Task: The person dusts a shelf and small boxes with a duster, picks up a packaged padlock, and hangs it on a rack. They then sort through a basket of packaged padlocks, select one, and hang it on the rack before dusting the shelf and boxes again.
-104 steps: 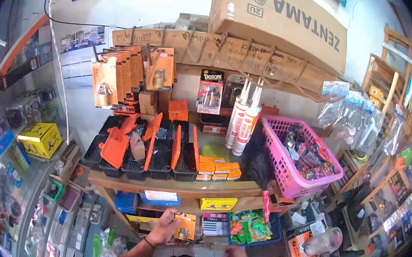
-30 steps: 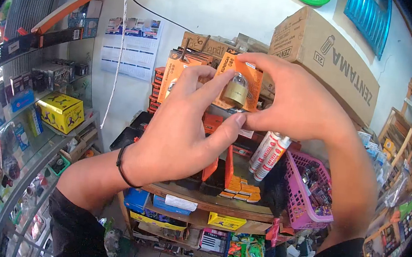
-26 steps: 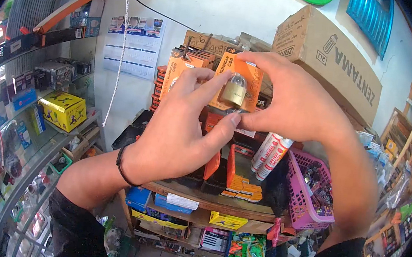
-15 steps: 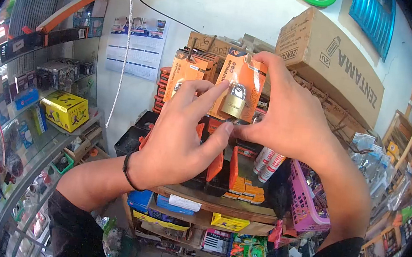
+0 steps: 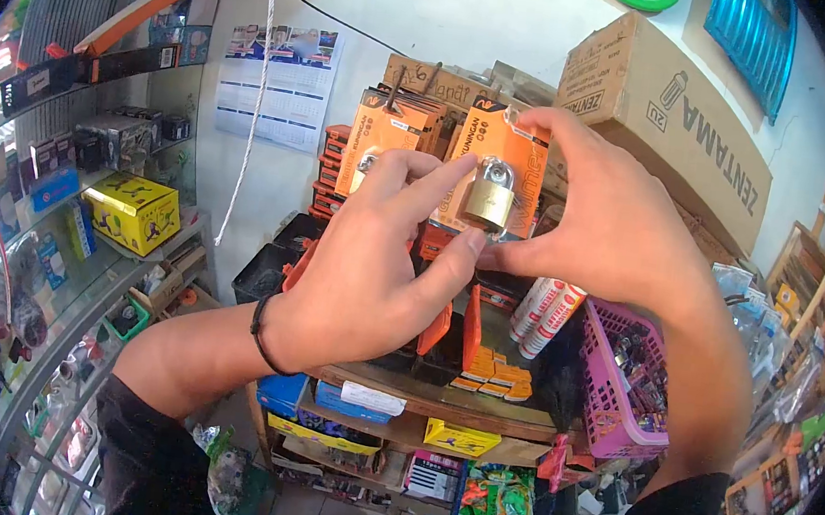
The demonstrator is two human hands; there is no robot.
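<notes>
A brass padlock [image 5: 488,203] with a silver shackle is fixed on an orange card [image 5: 487,135] in front of me. My right hand [image 5: 618,211] is closed on the card, fingers at its upper right corner and thumb at its lower edge. My left hand [image 5: 362,262], with a black band at the wrist, has its index finger by the card's left side and its thumb under the padlock, pinching the pack. Just left of it, more orange padlock cards [image 5: 382,134] hang in a stack on a metal hook, partly hidden by my left fingers.
A large cardboard box [image 5: 669,114] sits at upper right. White and red tubes [image 5: 547,317], small orange boxes [image 5: 496,375] and a pink basket [image 5: 607,419] stand on the wooden shelf. A glass case [image 5: 58,281] with a yellow box [image 5: 132,213] lines the left.
The padlock pack and both hands sit slightly further right in view, as the camera has shifted a little. Both hands keep nearly the same hold on the pack.
</notes>
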